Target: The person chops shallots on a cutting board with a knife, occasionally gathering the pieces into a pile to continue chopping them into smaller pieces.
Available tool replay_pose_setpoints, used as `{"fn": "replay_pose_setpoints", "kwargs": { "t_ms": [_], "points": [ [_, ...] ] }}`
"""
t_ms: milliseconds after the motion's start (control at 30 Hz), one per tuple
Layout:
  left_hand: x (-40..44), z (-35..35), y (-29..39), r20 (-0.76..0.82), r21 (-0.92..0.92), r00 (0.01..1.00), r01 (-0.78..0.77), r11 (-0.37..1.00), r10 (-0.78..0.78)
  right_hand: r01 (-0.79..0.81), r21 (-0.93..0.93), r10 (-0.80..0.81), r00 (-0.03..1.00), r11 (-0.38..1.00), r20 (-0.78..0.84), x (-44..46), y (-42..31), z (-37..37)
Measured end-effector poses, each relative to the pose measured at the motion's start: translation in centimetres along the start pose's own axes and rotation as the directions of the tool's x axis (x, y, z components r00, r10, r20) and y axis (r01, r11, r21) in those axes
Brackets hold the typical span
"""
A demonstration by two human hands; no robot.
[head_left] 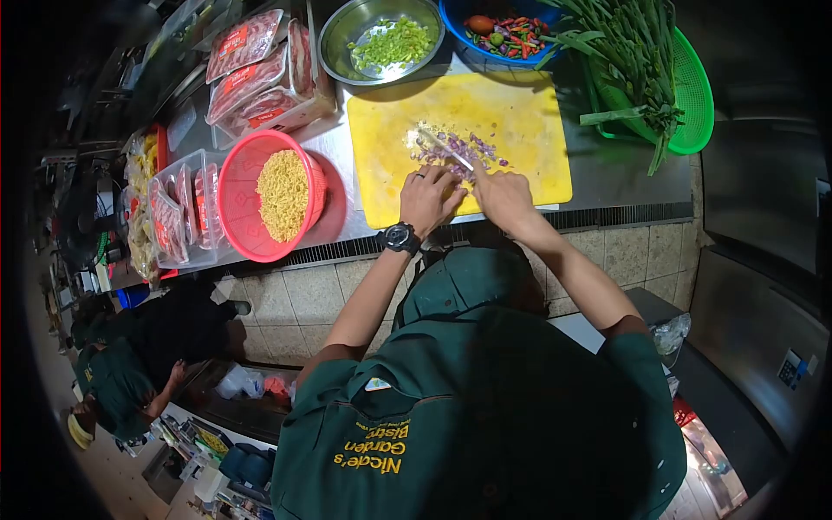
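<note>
On a yellow cutting board (529, 113) lies a loose spread of chopped purple and pale pieces (485, 154). My right hand (505, 201) is closed round the handle of a knife (458, 158), whose blade points up and left over the pieces. Beside it, my left hand (426, 199), with a ring and a black wristwatch, rests on the board's lower part. Its fingers are bent and close together near the pieces; whether anything is under them is hidden.
Left of the board stand a red basket (234, 195) of yellow bits and packed meat trays (251, 69). Behind it are a steel bowl (334, 43) of chopped greens and a blue bowl (452, 26) of chillies. A green basket (700, 95) holds leafy stalks. Another person (121, 373) is at lower left.
</note>
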State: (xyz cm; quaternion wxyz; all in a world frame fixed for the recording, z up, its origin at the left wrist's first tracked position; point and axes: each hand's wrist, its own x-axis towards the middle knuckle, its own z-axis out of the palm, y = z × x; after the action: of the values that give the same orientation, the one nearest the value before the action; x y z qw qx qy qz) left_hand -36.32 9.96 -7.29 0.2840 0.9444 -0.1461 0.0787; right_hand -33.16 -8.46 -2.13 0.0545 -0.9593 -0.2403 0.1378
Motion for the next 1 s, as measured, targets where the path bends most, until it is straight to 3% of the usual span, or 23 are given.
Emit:
{"fn": "replay_pose_setpoints", "kwargs": {
  "t_ms": [233,300,367,567,633,800,1000],
  "points": [
    [3.7,1.2,1.1,-0.081,-0.005,0.986,0.146,0.989,-0.146,-0.035,-0.039,0.035,0.999,0.999,0.024,0.2,3.7,0.7],
    [4.5,1.7,0.9,0.043,0.04,0.976,0.21,0.977,-0.211,-0.018,-0.052,0.017,1.0,0.998,-0.016,-0.1,3.6,1.4],
    [4.6,2.1,0.5,-0.015,-0.003,0.984,0.177,0.984,-0.178,-0.002,-0.058,-0.002,0.999,0.998,-0.055,0.1,3.8,2.2],
    [3.7,1.4,-0.9,0.054,-0.106,0.998,0.036,0.994,-0.031,0.052,-0.047,-0.052,0.999,0.998,0.006,1.0,4.2,3.5],
    [4.0,0.8,-0.8,0.109,-0.085,0.993,0.043,0.995,-0.034,0.144,-0.1,-0.149,0.987,0.985,-0.051,0.9,4.1,3.5],
    [4.0,0.8,-0.9,0.206,0.014,0.979,0.009,1.0,-0.012,0.142,-0.079,-0.148,0.987,0.987,-0.071,1.4,2.9,4.9],
    [4.1,0.7,-1.4,0.23,-0.006,0.972,-0.039,0.999,0.039,0.122,-0.076,-0.127,0.99,0.99,-0.062,1.8,2.7,5.2]
  ]
}}
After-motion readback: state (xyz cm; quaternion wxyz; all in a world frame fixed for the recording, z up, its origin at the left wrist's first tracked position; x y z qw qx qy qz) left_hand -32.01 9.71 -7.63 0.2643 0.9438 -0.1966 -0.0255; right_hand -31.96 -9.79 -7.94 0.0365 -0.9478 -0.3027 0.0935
